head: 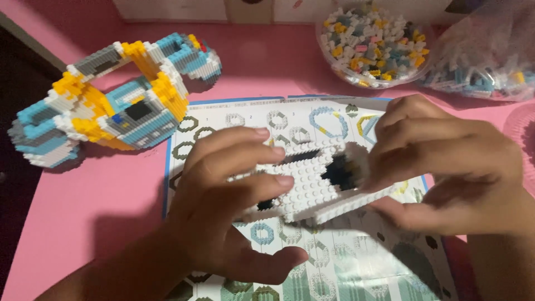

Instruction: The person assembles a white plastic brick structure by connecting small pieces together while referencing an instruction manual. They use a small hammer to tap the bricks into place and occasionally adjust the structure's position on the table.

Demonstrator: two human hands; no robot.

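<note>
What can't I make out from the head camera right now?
- White brick assembly: its ends are covered by the left hand and right hand.
- Instruction sheet: middle hidden by the hands, steps too small.
- Bag of bricks: cut off by the right edge.

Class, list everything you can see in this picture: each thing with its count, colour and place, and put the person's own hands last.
white brick panel: one, white with dark gaps, centre, held by both hands
instruction sheet: one, pale with a blue edge and printed diagrams, under the hands
brick model: one, blue, yellow, grey and white, upper left on the table
round tub of loose bricks: one, clear, mixed colours, top centre-right
plastic bag of bricks: one, clear, top right
table: one, pink, beneath everything
left hand: one, gripping the panel's left side
right hand: one, gripping the panel's right side
</note>
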